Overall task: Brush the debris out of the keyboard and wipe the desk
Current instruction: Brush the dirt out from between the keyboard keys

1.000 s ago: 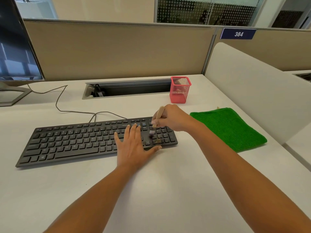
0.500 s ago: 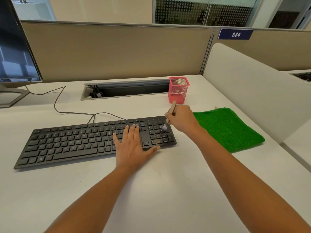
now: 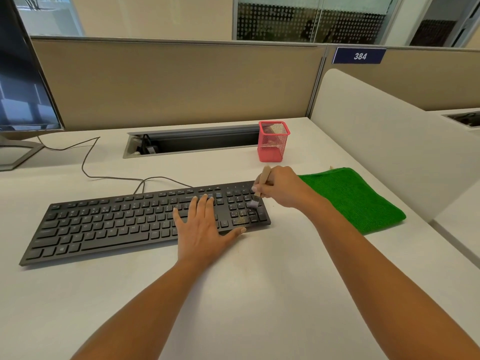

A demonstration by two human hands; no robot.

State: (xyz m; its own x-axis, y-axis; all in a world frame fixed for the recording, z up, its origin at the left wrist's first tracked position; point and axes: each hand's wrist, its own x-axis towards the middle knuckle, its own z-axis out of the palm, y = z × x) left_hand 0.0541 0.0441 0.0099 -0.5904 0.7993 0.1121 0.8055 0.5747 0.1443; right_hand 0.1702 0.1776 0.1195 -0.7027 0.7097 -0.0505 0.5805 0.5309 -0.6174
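Brush (image 3: 264, 175) down on the number pad: right hand (image 3: 281, 188) pinches the wooden handle, bristles on the keys at the right end of the keyboard (image 3: 104, 224). Left hand (image 3: 202, 227) lies flat, fingers straight, pinning the board. Debris (image 3: 241, 220) shows as yellowish specks just in front of the bristles, near the front edge. Short, light flicks toward that edge look best. Cloth (image 3: 355, 198) waits just right of the brushing hand, untouched

L hand (image 3: 201, 229) flat on keyboard (image 3: 117, 224), R hand (image 3: 281, 187) w/ brush (image 3: 261, 187)
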